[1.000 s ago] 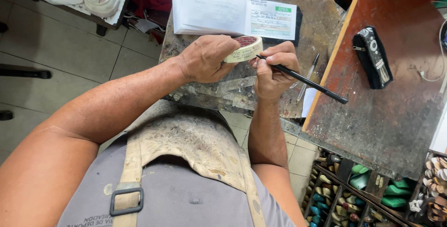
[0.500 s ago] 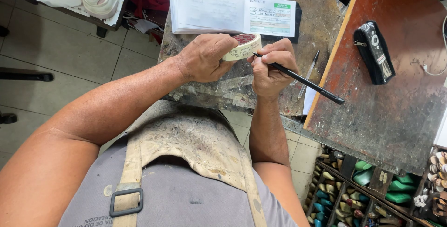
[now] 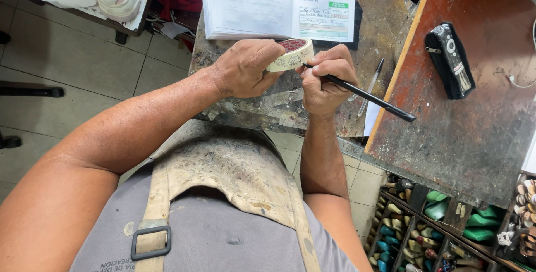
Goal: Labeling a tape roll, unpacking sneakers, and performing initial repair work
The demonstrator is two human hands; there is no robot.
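Below, compartmented trays [image 3: 446, 227] hold small coloured pieces [image 3: 435, 196].

open booklet [image 3: 251, 6] ahead, black case [image 3: 450, 60] right

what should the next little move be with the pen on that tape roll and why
Probably keep the left hand steady and carry the pen in the right hand a little further along the tape roll: its tip sits on the outer band, beside writing already there.

Stained workbench [image 3: 385, 4] and reddish table [image 3: 480, 127] over pale floor tiles [image 3: 72, 60].
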